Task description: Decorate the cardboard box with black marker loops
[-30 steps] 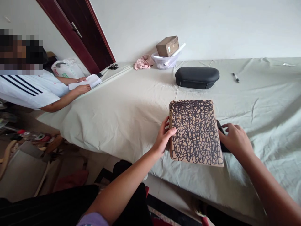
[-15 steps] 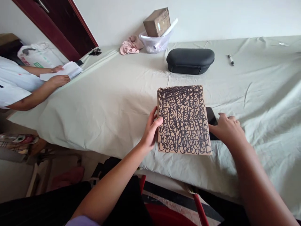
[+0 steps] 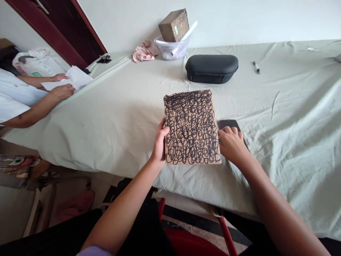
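Note:
A flat cardboard box point(image 3: 190, 129), its face covered in black looped scribbles, is held tilted up above the cloth near the table's front edge. My left hand point(image 3: 160, 142) is closed on its left side, thumb on the front and fingers behind. At the box's right edge, my right hand point(image 3: 232, 145) has its fingers curled against the side; the thumb and fingertips are partly hidden. Beneath that hand lies a black phone-like slab point(image 3: 229, 123) on the cloth, partly covered by the hand.
A black hard case point(image 3: 211, 68) lies beyond the box, with a marker pen point(image 3: 256, 67) to its right. Against the wall are a plastic basin point(image 3: 173, 49) bearing a small carton point(image 3: 174, 25), and a pink cloth point(image 3: 145, 51). Another person's hands point(image 3: 62, 90) hold papers point(image 3: 77, 78) at left.
The scribbled box has shifted left and slightly up in view, with my left hand on it. My right hand has moved left too, its fingers curling in at the box's edge.

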`<state>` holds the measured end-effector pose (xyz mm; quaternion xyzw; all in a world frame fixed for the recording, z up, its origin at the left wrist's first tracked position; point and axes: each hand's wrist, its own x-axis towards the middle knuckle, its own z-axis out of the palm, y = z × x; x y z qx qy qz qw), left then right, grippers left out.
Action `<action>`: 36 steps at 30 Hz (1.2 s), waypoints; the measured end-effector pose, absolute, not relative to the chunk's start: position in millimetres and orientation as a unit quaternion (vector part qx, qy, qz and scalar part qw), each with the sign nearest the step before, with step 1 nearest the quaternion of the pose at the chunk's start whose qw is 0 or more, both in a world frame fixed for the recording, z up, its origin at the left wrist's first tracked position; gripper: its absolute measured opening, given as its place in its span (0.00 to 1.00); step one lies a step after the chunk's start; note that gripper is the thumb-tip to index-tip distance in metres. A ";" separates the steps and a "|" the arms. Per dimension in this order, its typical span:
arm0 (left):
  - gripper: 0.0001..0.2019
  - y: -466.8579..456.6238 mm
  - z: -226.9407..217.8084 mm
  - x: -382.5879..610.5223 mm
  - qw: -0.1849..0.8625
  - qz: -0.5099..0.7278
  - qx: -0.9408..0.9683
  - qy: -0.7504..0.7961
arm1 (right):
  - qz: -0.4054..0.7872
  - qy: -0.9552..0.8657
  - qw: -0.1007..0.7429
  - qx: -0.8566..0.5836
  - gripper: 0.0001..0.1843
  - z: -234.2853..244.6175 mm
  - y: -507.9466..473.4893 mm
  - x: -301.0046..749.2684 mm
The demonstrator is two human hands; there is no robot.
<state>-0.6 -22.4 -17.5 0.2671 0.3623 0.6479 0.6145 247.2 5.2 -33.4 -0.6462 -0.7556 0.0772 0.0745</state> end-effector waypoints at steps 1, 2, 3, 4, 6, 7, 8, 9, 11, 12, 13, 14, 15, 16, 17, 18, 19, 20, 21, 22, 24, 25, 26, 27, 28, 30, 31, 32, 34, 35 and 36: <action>0.28 -21.7 -17.4 -2.0 0.612 0.648 0.272 0.363 | 0.128 -0.727 0.129 -0.663 0.11 -31.9 7.4 250.4; 0.28 -21.3 -17.4 -3.1 0.610 0.649 0.275 0.363 | 0.202 -0.689 0.201 -0.667 0.10 -29.1 9.3 254.2; 0.28 -21.1 -17.5 -3.8 0.609 0.649 0.277 0.362 | 0.294 -0.642 0.279 -0.651 0.08 -25.3 10.5 258.0; 0.29 -21.0 -17.6 -4.1 0.609 0.649 0.278 0.362 | 0.389 -0.593 0.353 -0.610 0.08 -20.5 10.9 261.4; 0.29 -21.3 -17.8 -3.8 0.610 0.648 0.276 0.362 | 0.534 -0.514 0.458 -0.491 0.08 -10.2 9.4 265.6; 0.30 -21.6 -17.8 -3.3 0.610 0.648 0.276 0.363 | 0.575 -0.489 0.485 -0.441 0.08 -5.6 8.1 266.1; 0.30 -21.8 -17.8 -2.8 0.610 0.647 0.276 0.364 | 0.601 -0.472 0.500 -0.409 0.09 -1.9 6.7 265.7; 0.30 -22.0 -17.9 -2.2 0.609 0.646 0.277 0.366 | 0.616 -0.460 0.507 -0.389 0.09 0.6 5.4 264.5; 0.31 -22.5 -18.1 -1.3 0.607 0.644 0.283 0.370 | 0.634 -0.447 0.509 -0.373 0.11 2.3 4.0 261.0; 0.31 -22.6 -18.3 -1.0 0.606 0.643 0.287 0.371 | 0.637 -0.445 0.508 -0.371 0.13 1.7 3.9 259.1; 0.31 -22.8 -18.5 -0.8 0.605 0.641 0.290 0.372 | 0.635 -0.445 0.510 -0.372 0.15 0.4 4.0 257.5; 0.31 -23.0 -18.6 -0.8 0.604 0.640 0.293 0.373 | 0.631 -0.446 0.512 -0.374 0.16 -1.3 4.4 256.0; 0.31 -23.1 -18.7 -0.9 0.603 0.640 0.295 0.375 | 0.628 -0.446 0.515 -0.376 0.16 -3.1 4.9 255.0; 0.30 -23.3 -18.7 -1.1 0.602 0.639 0.295 0.376 | 0.628 -0.446 0.514 -0.379 0.16 -5.0 5.3 254.2; 0.30 -23.5 -18.6 -1.3 0.601 0.639 0.296 0.377 | 0.628 -0.447 0.511 -0.382 0.15 -6.9 5.7 253.8; 0.30 -23.7 -18.4 -1.6 0.602 0.640 0.296 0.377 | 0.626 -0.451 0.506 -0.385 0.15 -8.6 6.0 253.6; 0.29 -23.9 -18.2 -1.7 0.602 0.640 0.295 0.376 | 0.623 -0.458 0.501 -0.389 0.14 -10.1 6.0 253.6; 0.29 -24.2 -17.9 -1.7 0.602 0.640 0.293 0.377 | 0.616 -0.467 0.496 -0.395 0.14 -11.4 6.0 253.5; 0.29 -24.5 -17.5 -1.5 0.601 0.640 0.292 0.379 | 0.608 -0.477 0.491 -0.402 0.14 -12.5 5.8 253.4; 0.29 -24.8 -17.2 -1.2 0.600 0.641 0.292 0.381 | 0.601 -0.485 0.485 -0.409 0.15 -13.4 5.7 253.2; 0.30 -25.3 -16.2 -0.1 0.594 0.641 0.293 0.387 | 0.592 -0.495 0.470 -0.429 0.17 -15.2 5.7 252.0; 0.30 -25.4 -15.7 0.5 0.594 0.641 0.293 0.387 | 0.581 -0.502 0.457 -0.449 0.17 -16.3 6.0 251.2; 0.31 -25.3 -15.2 1.0 0.598 0.641 0.289 0.384 | 0.562 -0.515 0.442 -0.473 0.17 -17.6 6.7 250.3; 0.30 -25.1 -14.7 1.2 0.605 0.642 0.280 0.378 | 0.533 -0.532 0.426 -0.502 0.17 -19.4 7.7 249.6; 0.29 -24.6 -14.3 1.0 0.617 0.640 0.266 0.372 | 0.496 -0.552 0.409 -0.532 0.16 -21.5 8.9 249.1; 0.24 -23.2 -13.5 -0.7 0.646 0.632 0.230 0.361 | 0.399 -0.594 0.377 -0.588 0.20 -26.3 11.0 248.8; 0.22 -22.4 -13.2 -2.0 0.661 0.624 0.211 0.359 | 0.346 -0.618 0.362 -0.607 0.23 -28.5 11.7 248.9; 0.21 -21.6 -12.9 -3.4 0.675 0.614 0.195 0.359 | 0.294 -0.642 0.346 -0.618 0.25 -30.3 11.8 249.1; 0.20 -20.6 -12.4 -5.9 0.698 0.596 0.171 0.358 | 0.211 -0.689 0.306 -0.623 0.27 -32.4 10.5 249.1; 0.20 -20.5 -12.3 -6.7 0.704 0.591 0.162 0.358 | 0.187 -0.708 0.285 -0.618 0.27 -32.8 9.4 248.8; 0.20 -20.7 -12.3 -7.0 0.708 0.588 0.158 0.359 | 0.176 -0.723 0.266 -0.613 0.27 -32.9 8.3 248.3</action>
